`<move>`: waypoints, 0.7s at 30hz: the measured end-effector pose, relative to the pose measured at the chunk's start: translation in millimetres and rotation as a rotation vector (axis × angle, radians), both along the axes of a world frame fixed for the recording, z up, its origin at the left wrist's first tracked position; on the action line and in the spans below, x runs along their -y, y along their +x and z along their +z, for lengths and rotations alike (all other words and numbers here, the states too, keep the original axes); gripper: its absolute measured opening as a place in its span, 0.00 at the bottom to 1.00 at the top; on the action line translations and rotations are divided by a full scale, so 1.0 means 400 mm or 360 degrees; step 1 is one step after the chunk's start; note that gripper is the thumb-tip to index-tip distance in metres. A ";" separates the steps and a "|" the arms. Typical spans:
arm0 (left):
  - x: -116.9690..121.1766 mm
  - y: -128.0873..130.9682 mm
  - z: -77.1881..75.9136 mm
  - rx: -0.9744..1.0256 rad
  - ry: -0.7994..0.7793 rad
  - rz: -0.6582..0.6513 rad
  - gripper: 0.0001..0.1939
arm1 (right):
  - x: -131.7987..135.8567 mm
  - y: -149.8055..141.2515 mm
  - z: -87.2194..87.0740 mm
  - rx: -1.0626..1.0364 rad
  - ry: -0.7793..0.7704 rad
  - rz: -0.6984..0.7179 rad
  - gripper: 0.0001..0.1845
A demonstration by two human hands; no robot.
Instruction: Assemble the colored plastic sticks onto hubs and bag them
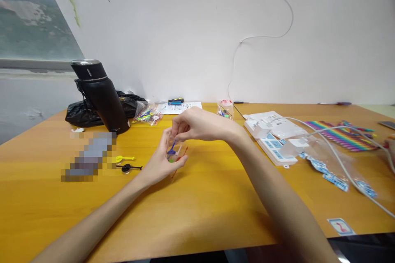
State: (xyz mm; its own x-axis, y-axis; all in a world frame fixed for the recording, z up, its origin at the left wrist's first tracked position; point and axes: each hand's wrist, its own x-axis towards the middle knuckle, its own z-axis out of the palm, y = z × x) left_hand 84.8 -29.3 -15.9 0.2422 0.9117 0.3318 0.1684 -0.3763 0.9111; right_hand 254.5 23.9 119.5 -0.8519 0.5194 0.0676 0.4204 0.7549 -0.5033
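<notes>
My left hand is curled around a small clear plastic bag that holds several little colored plastic picks. My right hand hovers just above it, fingers pinched at the bag's mouth on a blue pick. Both hands are over the middle of the orange wooden table. A yellow pick and a black pick lie on the table just left of my left hand.
A black flask and black bag stand at back left. More clear bags of picks lie behind. A white power strip with cables, blue packets and a rainbow strip lie right. A blurred patch lies left.
</notes>
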 end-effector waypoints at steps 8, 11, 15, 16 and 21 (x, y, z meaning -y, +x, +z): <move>-0.003 -0.003 -0.003 -0.0041 0.0044 0.0023 0.29 | 0.007 0.016 0.023 0.0010 0.0059 -0.0022 0.10; -0.006 -0.005 -0.004 -0.0051 0.0062 0.0046 0.30 | 0.019 0.017 0.030 -0.0061 -0.0084 -0.0055 0.10; -0.009 -0.004 0.003 0.0014 0.0091 0.0056 0.34 | 0.016 0.017 0.024 -0.0010 -0.0257 0.0039 0.14; -0.009 -0.004 0.005 0.0029 0.0082 0.0062 0.35 | 0.012 0.018 0.021 -0.0021 -0.0278 0.0068 0.16; -0.016 -0.008 0.001 0.0013 0.0013 0.0076 0.35 | -0.011 0.021 0.012 -0.0178 -0.0122 0.0091 0.13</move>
